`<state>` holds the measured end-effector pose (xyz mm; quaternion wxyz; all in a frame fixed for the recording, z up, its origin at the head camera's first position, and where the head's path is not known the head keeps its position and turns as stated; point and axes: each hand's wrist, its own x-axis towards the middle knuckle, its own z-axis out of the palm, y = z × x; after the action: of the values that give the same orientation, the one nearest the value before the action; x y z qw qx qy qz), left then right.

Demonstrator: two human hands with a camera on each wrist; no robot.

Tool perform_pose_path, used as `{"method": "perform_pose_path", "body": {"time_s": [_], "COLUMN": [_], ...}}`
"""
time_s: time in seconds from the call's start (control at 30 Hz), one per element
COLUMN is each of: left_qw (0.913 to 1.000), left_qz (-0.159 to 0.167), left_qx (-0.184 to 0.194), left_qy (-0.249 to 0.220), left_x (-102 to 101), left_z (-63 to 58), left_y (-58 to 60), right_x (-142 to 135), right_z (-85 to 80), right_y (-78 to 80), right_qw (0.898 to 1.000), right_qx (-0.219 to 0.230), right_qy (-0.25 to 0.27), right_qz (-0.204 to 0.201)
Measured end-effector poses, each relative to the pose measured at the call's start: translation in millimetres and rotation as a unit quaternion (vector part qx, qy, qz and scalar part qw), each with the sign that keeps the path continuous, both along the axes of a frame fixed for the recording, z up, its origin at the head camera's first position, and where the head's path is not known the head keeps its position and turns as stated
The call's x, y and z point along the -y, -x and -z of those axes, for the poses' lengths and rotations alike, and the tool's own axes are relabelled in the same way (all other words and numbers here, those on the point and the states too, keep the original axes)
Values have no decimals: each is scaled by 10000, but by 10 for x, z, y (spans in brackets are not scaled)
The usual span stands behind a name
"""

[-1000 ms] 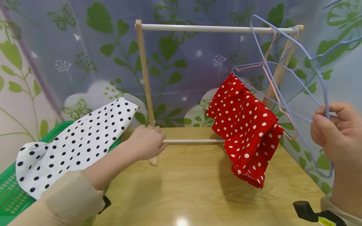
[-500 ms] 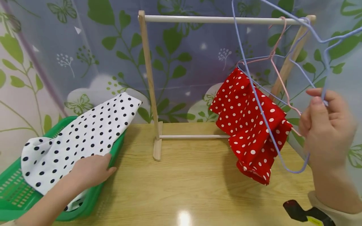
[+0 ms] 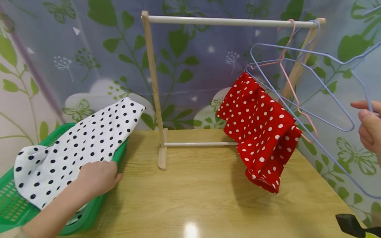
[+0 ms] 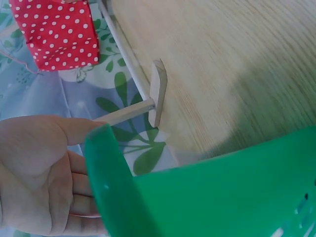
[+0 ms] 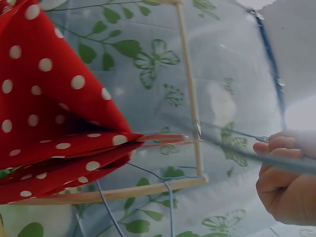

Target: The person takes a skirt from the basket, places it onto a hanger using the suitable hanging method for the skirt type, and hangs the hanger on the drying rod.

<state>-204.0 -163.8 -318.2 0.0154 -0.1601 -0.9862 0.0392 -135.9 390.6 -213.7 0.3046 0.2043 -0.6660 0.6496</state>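
My left hand [image 3: 98,178] grips the right rim of a green plastic basket [image 3: 119,155]; in the left wrist view its thumb lies by the rim and the fingers pass behind it. A white cloth with black dots [image 3: 86,142] drapes over the basket beside this hand. At the right edge of the head view, my right hand [image 3: 372,125], partly cut off, pinches a bare blue wire hanger [image 3: 300,125] held in the air. Behind that hanger, a red cloth with white dots [image 3: 259,132] hangs from a pink hanger [image 3: 290,82] on the rack.
A wooden rack [image 3: 154,76] with a white top bar [image 3: 214,21] stands at the back of the wood-grain table [image 3: 184,188]. Another blue hanger [image 3: 330,89] hangs at the bar's right end. A leaf-patterned curtain [image 3: 98,56] covers the back and sides.
My left hand has moved from near the rack's left post, left and down onto the basket rim. My right hand has shifted right with the blue hanger, which now hangs more level.
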Motion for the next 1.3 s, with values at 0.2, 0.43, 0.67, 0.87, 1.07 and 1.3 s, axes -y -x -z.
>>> {"method": "perform_pose_path", "body": {"time_s": [0.2,0.43,0.67,0.87,1.07,1.3], "left_qw": [9997,9999,10000,9996,10000,9976], "left_qz": [15,75,27,74,41,-43], "left_qx": [213,-65,-88,-255,-56,545], "left_qy": [106,66,11,43,20,-436], "left_x": [-31,-35,-20,-1,41,128], "left_z": [-68,-25,-17,-8,-41,-106], "left_y": [11,-4,4,-23,-20,54], "right_x": [377,572,622,666,726,785], "right_z": [-375,-865,-932,-774,-697,-590], "right_y": [189,625,910,908,832,702], "right_qw": [9456,8828,8583,8269,8067,7602], "right_qx": [998,2284,2486,2234,1772,1243], "right_qy": [-2235,-3243,-3884,-4625,-5029,-5581], "right_qz": [2145,2517,2252,2291,2548,3086]}}
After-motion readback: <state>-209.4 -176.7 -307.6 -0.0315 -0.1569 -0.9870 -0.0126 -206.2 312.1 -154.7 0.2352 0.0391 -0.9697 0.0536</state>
